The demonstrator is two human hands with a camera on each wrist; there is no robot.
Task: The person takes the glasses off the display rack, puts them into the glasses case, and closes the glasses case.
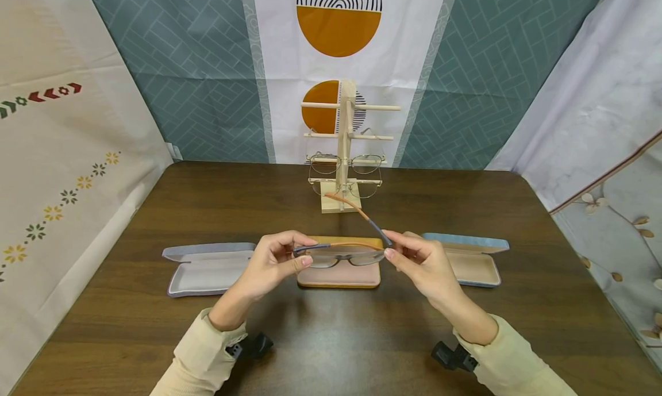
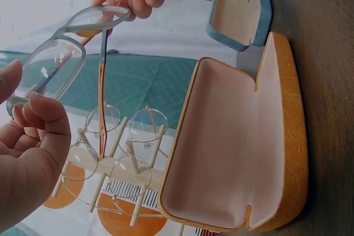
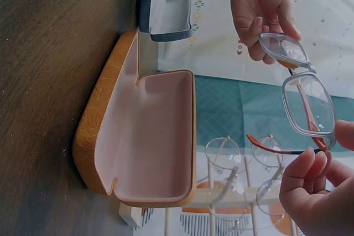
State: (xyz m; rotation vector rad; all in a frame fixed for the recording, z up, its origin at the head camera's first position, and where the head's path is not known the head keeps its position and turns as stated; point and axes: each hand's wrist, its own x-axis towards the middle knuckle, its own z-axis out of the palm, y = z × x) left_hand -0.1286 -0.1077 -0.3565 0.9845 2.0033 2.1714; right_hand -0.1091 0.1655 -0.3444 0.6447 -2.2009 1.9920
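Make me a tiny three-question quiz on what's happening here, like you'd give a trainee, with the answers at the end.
1. Count: how many open cases are on the table?
2. True or false: the left hand and the right hand both hold the glasses.
3. Pick one: from the head view, what colour is the outside of the middle case?
a) blue
b) orange
c) grey

Key:
1. Three.
2. True.
3. b
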